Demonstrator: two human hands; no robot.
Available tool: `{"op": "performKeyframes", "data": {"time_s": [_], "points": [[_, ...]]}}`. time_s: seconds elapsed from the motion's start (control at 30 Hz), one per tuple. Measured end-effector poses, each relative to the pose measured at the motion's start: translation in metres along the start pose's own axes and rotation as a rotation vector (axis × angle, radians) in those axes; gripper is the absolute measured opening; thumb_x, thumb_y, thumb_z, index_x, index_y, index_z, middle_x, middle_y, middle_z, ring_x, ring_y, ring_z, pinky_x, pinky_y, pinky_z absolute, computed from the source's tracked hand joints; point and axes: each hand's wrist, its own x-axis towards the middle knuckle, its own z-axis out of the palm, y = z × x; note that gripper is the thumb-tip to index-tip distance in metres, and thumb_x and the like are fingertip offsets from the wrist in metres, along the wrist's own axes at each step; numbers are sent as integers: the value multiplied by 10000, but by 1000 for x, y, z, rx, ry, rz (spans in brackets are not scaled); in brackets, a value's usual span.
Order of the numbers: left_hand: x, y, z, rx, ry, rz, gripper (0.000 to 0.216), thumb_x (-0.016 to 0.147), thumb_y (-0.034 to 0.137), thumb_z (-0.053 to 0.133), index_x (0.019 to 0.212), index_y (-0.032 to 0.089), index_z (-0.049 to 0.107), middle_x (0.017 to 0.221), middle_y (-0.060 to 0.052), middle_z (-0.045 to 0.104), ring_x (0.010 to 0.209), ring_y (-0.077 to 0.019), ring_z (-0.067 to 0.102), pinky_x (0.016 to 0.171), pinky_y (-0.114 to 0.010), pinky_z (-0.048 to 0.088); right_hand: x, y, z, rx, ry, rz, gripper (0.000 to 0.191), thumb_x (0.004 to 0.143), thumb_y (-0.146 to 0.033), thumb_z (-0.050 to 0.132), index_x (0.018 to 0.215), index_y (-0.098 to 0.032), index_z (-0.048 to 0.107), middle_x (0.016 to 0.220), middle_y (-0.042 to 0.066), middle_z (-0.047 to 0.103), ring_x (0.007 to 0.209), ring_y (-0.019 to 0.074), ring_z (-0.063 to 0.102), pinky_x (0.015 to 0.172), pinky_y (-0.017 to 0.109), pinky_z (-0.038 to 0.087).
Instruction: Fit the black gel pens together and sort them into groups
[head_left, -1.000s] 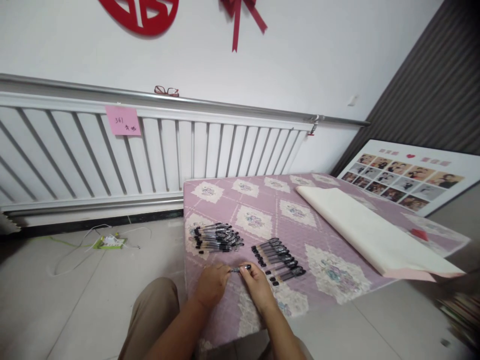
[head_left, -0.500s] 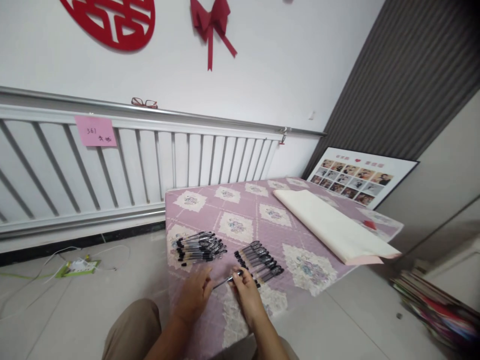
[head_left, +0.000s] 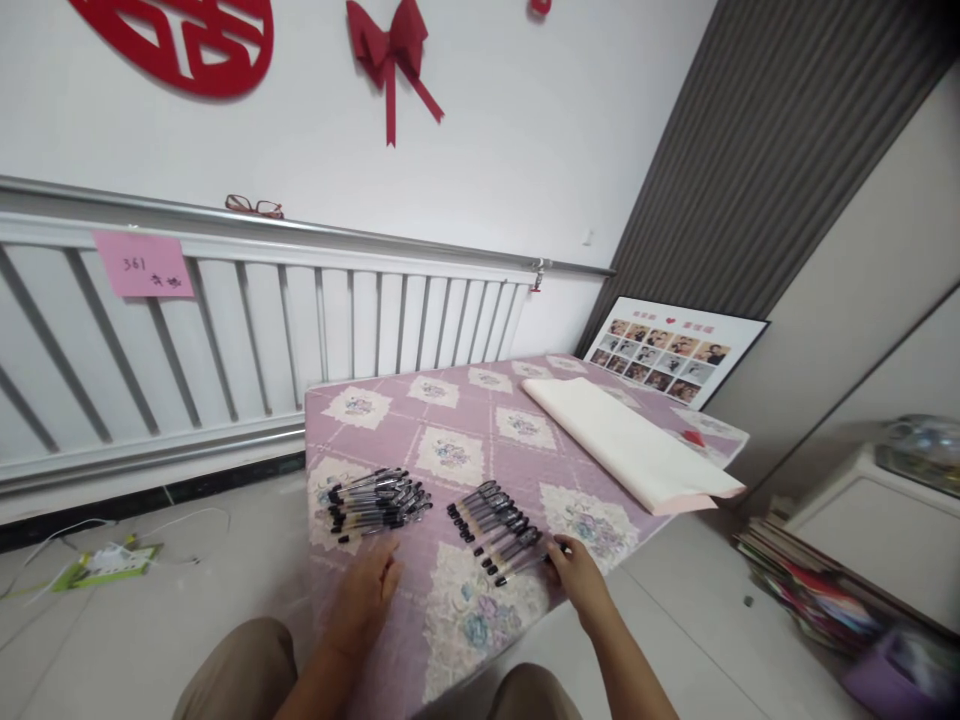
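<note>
My right hand [head_left: 576,577] is closed on the cap end of a black gel pen [head_left: 528,568], which lies at the near end of a slanted row of similar pens [head_left: 495,520]. The row's caps point right. Further left is a looser pile of black-capped clear pens [head_left: 379,500]. Just in front of that pile my left hand [head_left: 366,588] rests over the table's near side, thumb and forefinger apart, with nothing visible in it. The pens lie on a purple floral tablecloth [head_left: 390,415].
A rolled cream sheet [head_left: 626,440] lies across the table's right part, near a small red item [head_left: 693,437]. Behind stand a white radiator [head_left: 375,320] and a photo board [head_left: 675,350]. A power strip [head_left: 112,562] is on the floor left; stacked papers [head_left: 802,580] sit right.
My right hand has carried the pen from between both hands rightward to the near end of the row. My left hand stays near the pile. The view has shifted right.
</note>
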Motion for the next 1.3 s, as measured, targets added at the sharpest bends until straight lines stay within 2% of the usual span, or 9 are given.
{"op": "performKeyframes", "data": {"time_s": [0.23,0.4,0.6,0.67,0.77,0.9,1.03,1.2,1.3], "points": [[0,0,2,92,22,44,358,889,350,388,1141,192,587,1107,-81,652,1020,-209,596,926,-378,464,14,2,14,-158,-26,0,304,786,-313,516,1017,-130,587,614,7,646,444,145,587,489,247,440],[-3,5,4,261,33,232,289,884,288,438,1113,208,595,1064,-75,654,999,-220,592,899,-389,471,15,3,14,-200,-58,-22,318,823,-322,489,1064,-136,581,655,25,672,464,136,594,470,227,437],[-11,37,13,339,-91,382,284,861,168,453,1106,223,586,1085,-59,611,1001,-207,549,906,-375,436,14,10,8,-207,-41,-30,340,834,-321,426,1074,-148,593,752,45,708,503,139,626,448,223,447],[-14,58,22,310,-135,367,295,856,162,471,1122,231,579,1106,-55,594,1020,-210,526,916,-372,415,15,14,6,-214,-10,-48,358,832,-323,397,1058,-152,616,807,61,720,576,157,657,483,234,472],[-17,88,43,262,-237,328,250,829,154,542,1025,288,618,1060,-1,595,1022,-203,503,929,-354,374,19,17,3,-242,38,-92,378,807,-311,402,1036,-145,652,928,90,725,738,192,684,591,257,508],[-11,115,70,233,-236,237,285,818,157,576,1066,293,603,1061,-4,578,1012,-204,483,896,-331,363,26,16,1,-295,56,-152,348,773,-278,455,993,-144,688,1027,104,712,918,217,665,769,275,500],[0,126,86,250,-212,193,235,816,181,585,1034,266,604,1034,-14,559,998,-216,468,887,-337,350,32,10,2,-351,34,-204,307,755,-245,507,962,-134,706,1034,120,712,975,218,646,881,272,445],[14,130,98,306,-229,191,265,829,198,578,1085,272,574,1054,-13,536,1012,-207,453,885,-324,335,37,1,8,-396,-7,-250,246,745,-252,556,883,-134,723,938,130,726,891,228,659,811,275,449],[20,129,102,322,-240,153,234,827,174,569,1037,274,583,1037,-6,539,1001,-207,452,866,-323,333,38,-3,11,-395,-30,-273,188,734,-238,584,826,-152,723,860,104,731,829,214,661,763,261,449]]}}
